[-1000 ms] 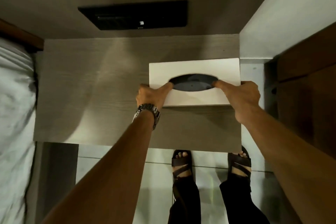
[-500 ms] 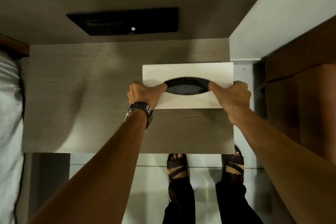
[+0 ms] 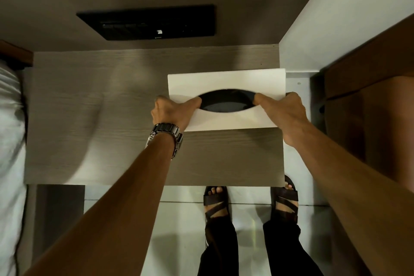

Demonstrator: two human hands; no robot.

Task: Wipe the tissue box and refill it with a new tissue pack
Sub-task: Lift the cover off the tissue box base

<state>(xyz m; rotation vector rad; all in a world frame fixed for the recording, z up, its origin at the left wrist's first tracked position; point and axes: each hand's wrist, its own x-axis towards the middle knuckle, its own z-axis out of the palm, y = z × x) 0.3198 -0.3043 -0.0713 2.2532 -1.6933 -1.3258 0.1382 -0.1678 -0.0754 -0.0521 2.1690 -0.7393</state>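
A white tissue box [image 3: 226, 80] with a dark oval slot sits at the right side of a grey wood-grain bedside table [image 3: 100, 119]. My left hand [image 3: 172, 111], with a metal watch on the wrist, grips the box's left end, thumb hooked into the slot. At the right end, my right hand [image 3: 284, 111] holds the box the same way, thumb in the slot. No tissue shows in the slot. No cloth or tissue pack is in view.
A black switch panel [image 3: 152, 22] is set in the wall behind the table. White bedding [image 3: 11, 130] lies at the left. A white wall and brown wardrobe [image 3: 369, 107] stand to the right. My sandalled feet [image 3: 216, 201] are on the pale floor below the table's front edge.
Both hands stay on the box ends. The box sits in nearly the same spot; mainly the camera has shifted slightly.
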